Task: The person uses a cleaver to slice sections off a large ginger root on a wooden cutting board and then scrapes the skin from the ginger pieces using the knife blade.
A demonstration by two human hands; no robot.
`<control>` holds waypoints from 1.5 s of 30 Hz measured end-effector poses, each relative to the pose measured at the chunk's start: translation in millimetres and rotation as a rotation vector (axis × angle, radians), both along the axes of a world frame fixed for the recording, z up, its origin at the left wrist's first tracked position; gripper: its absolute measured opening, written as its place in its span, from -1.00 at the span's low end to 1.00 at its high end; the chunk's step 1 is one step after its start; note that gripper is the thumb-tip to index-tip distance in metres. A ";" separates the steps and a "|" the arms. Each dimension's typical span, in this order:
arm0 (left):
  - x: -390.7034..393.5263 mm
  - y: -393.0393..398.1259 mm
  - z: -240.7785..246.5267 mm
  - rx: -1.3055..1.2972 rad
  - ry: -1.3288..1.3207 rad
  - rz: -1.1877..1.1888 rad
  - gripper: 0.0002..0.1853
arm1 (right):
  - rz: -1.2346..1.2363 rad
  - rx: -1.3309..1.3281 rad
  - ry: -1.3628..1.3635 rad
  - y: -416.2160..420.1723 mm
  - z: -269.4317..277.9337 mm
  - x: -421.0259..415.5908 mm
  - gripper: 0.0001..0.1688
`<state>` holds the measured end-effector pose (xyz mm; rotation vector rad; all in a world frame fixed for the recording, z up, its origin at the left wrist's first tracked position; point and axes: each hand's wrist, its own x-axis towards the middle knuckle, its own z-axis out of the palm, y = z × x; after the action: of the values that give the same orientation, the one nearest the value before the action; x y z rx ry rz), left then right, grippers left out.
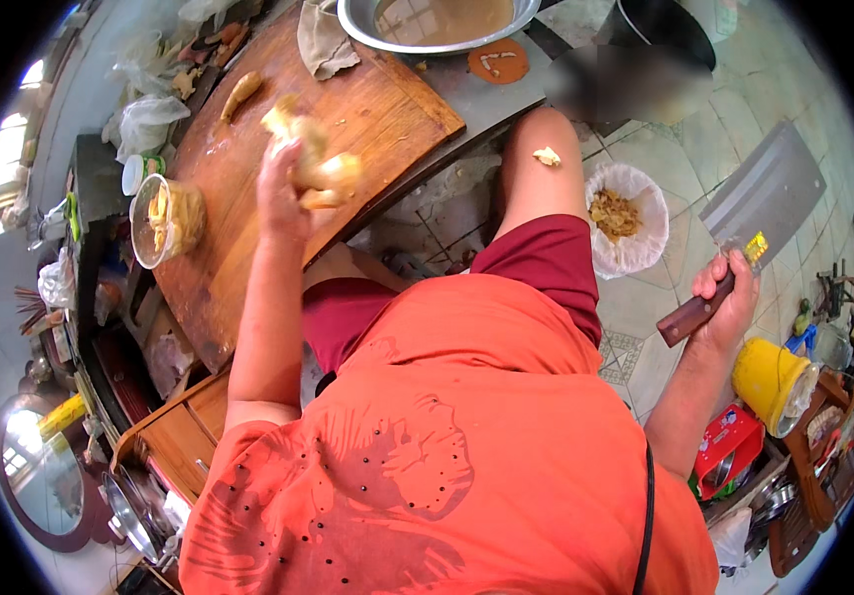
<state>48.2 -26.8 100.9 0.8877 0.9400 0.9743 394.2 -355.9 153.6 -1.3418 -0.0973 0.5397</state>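
My left hand (pixel 280 190) is raised over the wooden board (pixel 367 104), its fingers around a knobby, pale yellow root (pixel 326 171) that looks like ginger; motion blurs it. Out to the right, away from the board, my right hand (pixel 731 297) grips a cleaver (pixel 769 193) by its dark wooden handle, the broad blade pointing up and outward. One more root piece (pixel 241 95) lies on the far left of the board. A clear plastic tub (pixel 146 249) at the board's left edge holds yellow pieces. A small pale scrap (pixel 546 156) rests on my right thigh.
A metal basin (pixel 438 49) of cloudy water stands at the back, beside a grey cloth (pixel 323 41) and an orange disc (pixel 498 61). Right of my knee, a lined bin (pixel 653 245) contains brown peelings. A black bucket (pixel 665 30) and a yellow bucket (pixel 769 383) are farther right.
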 end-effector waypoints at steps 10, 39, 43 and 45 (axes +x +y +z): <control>-115.9 76.6 -67.4 1.102 1.658 0.478 -0.42 | 0.025 0.034 0.017 6.9 1.3 1.5 -0.82; 149.3 -55.0 1.1 0.959 0.385 -0.865 -0.58 | -0.083 -0.241 -0.050 -31.1 -29.3 19.8 -0.82; 143.2 -71.7 14.7 1.260 0.285 -0.811 -0.37 | -0.008 -0.151 0.019 6.2 -21.9 1.2 -0.85; 167.0 -103.3 17.5 1.380 0.190 -0.894 -0.19 | 0.065 -0.115 0.008 26.9 -12.2 -11.4 -0.84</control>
<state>215.2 -130.1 118.4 2.3096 -0.2129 0.6305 382.8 -329.0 141.4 -1.4521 -0.1047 0.6132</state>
